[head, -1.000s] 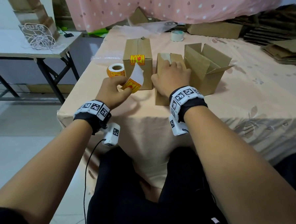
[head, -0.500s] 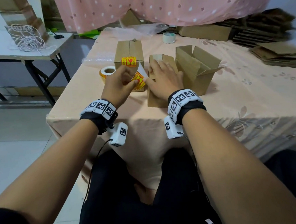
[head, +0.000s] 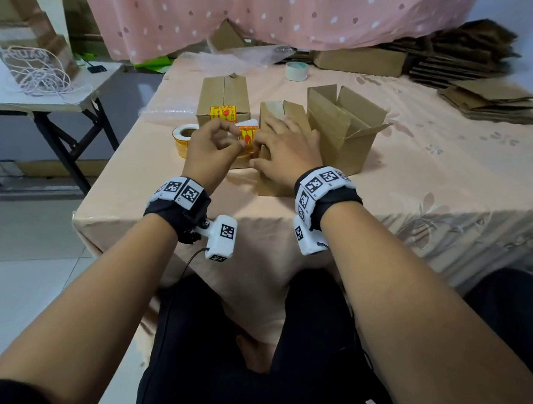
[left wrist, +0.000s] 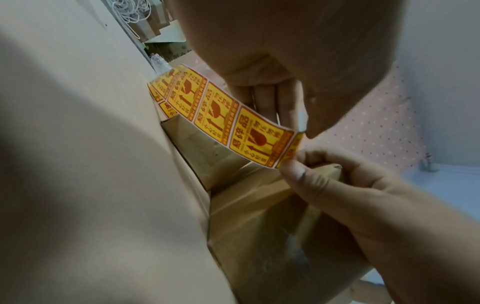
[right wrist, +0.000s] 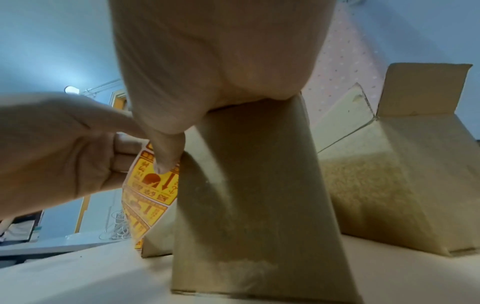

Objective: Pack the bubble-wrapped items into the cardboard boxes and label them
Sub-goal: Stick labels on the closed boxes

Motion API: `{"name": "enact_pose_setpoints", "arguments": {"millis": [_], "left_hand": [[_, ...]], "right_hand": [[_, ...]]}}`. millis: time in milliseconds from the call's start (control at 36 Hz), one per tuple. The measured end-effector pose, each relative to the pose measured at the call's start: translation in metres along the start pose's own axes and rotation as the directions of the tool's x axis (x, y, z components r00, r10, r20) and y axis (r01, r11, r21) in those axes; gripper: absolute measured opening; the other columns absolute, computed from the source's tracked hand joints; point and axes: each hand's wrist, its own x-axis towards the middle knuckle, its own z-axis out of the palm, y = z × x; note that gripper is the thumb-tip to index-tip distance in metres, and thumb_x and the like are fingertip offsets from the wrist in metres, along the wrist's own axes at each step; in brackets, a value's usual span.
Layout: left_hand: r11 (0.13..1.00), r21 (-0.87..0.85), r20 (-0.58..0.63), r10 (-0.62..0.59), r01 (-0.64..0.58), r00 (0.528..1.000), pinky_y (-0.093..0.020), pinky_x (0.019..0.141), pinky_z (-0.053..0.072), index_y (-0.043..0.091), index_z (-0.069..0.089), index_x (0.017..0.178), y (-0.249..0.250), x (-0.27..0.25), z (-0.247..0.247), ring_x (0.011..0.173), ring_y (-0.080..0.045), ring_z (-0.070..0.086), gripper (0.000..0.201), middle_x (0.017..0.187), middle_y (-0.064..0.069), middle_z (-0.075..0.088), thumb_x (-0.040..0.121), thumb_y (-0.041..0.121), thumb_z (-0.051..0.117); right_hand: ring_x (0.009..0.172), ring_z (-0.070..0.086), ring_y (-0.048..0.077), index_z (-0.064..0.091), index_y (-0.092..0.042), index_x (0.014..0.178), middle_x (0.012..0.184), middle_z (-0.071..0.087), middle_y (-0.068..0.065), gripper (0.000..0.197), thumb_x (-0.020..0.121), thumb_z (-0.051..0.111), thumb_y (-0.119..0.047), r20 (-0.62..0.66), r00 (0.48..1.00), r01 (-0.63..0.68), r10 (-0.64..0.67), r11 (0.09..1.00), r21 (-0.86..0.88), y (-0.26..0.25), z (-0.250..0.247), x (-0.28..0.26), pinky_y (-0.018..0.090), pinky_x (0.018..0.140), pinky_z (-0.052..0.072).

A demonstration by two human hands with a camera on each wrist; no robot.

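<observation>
A strip of yellow fragile labels (head: 247,134) runs from its roll (head: 182,139) up to my left hand (head: 225,139), which pinches it near the free end (left wrist: 233,127). My right hand (head: 274,142) rests its palm on the closed middle box (head: 297,115). Its thumb (right wrist: 166,160) and forefinger pinch the corner of the end label (left wrist: 291,156). Behind the hands stands a closed box (head: 222,90) with a label across its front edge. An open box (head: 347,123) stands to the right of the middle box (right wrist: 246,195).
A tape roll (head: 296,71) and loose bubble wrap (head: 239,55) lie at the back of the peach-clothed table (head: 427,168), with more wrap (head: 161,107) on the left. Flattened cartons (head: 488,100) are stacked on the right. A side table (head: 37,102) carries white cord.
My left hand has carried the label strip to the right, up against the middle box. My right thumb and forefinger have reached over and taken the corner of the end label.
</observation>
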Motion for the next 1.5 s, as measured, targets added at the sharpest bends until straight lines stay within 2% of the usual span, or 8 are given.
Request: {"name": "enact_pose_setpoints", "arguments": {"millis": [194, 417, 639, 833, 1028, 1167, 1333, 1500], "left_hand": [[0.995, -0.082, 0.174, -0.035, 0.050, 0.984, -0.039, 0.075, 0.052, 0.009, 0.051, 0.106, 0.003, -0.007, -0.008, 0.079, -0.025, 0.052, 0.044, 0.082, -0.020, 0.055, 0.074, -0.019, 0.063], [0.995, -0.091, 0.209, -0.018, 0.038, 0.978, -0.029, 0.079, 0.056, 0.008, 0.050, 0.113, 0.001, -0.005, -0.008, 0.082, -0.018, 0.072, 0.039, 0.082, -0.006, 0.075, 0.088, -0.021, 0.053], [1.000, -0.016, 0.232, -0.015, 0.020, 0.973, -0.031, 0.090, 0.055, 0.010, 0.049, 0.133, 0.002, -0.002, -0.009, 0.099, -0.019, 0.070, 0.052, 0.128, -0.020, 0.060, 0.090, -0.020, 0.048], [0.997, 0.068, 0.268, -0.060, 0.043, 0.962, -0.029, 0.088, 0.055, 0.016, 0.045, 0.141, 0.003, 0.000, -0.009, 0.095, -0.020, 0.071, 0.058, 0.099, -0.016, 0.074, 0.092, -0.015, 0.051], [0.987, 0.148, 0.314, -0.109, 0.065, 0.943, -0.032, 0.090, 0.052, 0.022, 0.037, 0.148, 0.002, 0.002, -0.014, 0.106, -0.020, 0.068, 0.075, 0.110, -0.016, 0.073, 0.088, -0.021, 0.042], [0.976, 0.218, 0.301, -0.094, 0.027, 0.949, -0.017, 0.075, 0.050, 0.020, 0.035, 0.150, 0.007, 0.003, -0.012, 0.103, -0.005, 0.067, 0.078, 0.106, -0.006, 0.068, 0.086, -0.023, 0.044], [0.918, 0.390, 0.183, 0.000, -0.072, 0.983, -0.031, 0.092, 0.055, 0.029, 0.049, 0.138, 0.004, 0.003, -0.006, 0.097, -0.007, 0.069, 0.067, 0.092, 0.001, 0.076, 0.085, -0.011, 0.056], [0.932, 0.359, 0.095, 0.014, -0.048, 0.995, -0.036, 0.081, 0.059, 0.021, 0.058, 0.121, -0.002, -0.002, -0.001, 0.086, -0.021, 0.069, 0.052, 0.091, -0.008, 0.068, 0.083, -0.013, 0.060]], "right_hand": [[0.135, 0.034, 0.022, 0.056, -0.039, 0.095, 0.138, 0.045, -0.014, 0.034, 0.081, 0.053, -0.069, -0.062, 0.998, -0.032, 0.033, 0.999, 0.005, -0.005, 0.005, 0.003, 0.065, 0.097, 0.031], [0.131, 0.037, 0.020, 0.059, -0.038, 0.092, 0.127, 0.050, -0.014, 0.032, 0.083, 0.052, -0.067, -0.108, 0.993, -0.050, 0.051, 0.999, 0.010, -0.006, 0.009, 0.004, 0.064, 0.096, 0.032], [0.136, 0.034, 0.020, 0.062, -0.042, 0.108, 0.136, 0.047, -0.015, 0.040, 0.083, 0.049, -0.069, -0.103, 0.993, -0.059, 0.060, 0.998, 0.005, -0.007, 0.010, 0.004, 0.065, 0.099, 0.030], [0.139, 0.031, 0.022, 0.061, -0.044, 0.114, 0.142, 0.044, -0.012, 0.044, 0.082, 0.044, -0.069, -0.073, 0.995, -0.060, 0.060, 0.998, 0.009, -0.009, 0.006, 0.002, 0.069, 0.102, 0.027], [0.136, 0.035, 0.024, 0.061, -0.042, 0.113, 0.137, 0.048, -0.011, 0.046, 0.079, 0.042, -0.066, -0.103, 0.992, -0.078, 0.077, 0.997, -0.009, -0.015, 0.006, 0.000, 0.068, 0.101, 0.026], [0.138, 0.034, 0.027, 0.060, -0.042, 0.117, 0.138, 0.050, -0.009, 0.053, 0.077, 0.038, -0.070, -0.106, 0.991, -0.088, 0.086, 0.996, -0.021, -0.016, 0.007, 0.001, 0.072, 0.102, 0.025], [0.137, 0.035, 0.026, 0.062, -0.042, 0.114, 0.135, 0.051, -0.009, 0.045, 0.079, 0.043, -0.064, -0.122, 0.988, -0.095, 0.091, 0.995, -0.028, -0.017, 0.008, 0.001, 0.071, 0.101, 0.026], [0.134, 0.037, 0.025, 0.062, -0.038, 0.103, 0.129, 0.052, -0.008, 0.041, 0.081, 0.046, -0.068, -0.107, 0.991, -0.082, 0.077, 0.996, -0.043, -0.015, 0.007, 0.002, 0.071, 0.100, 0.027]]}}
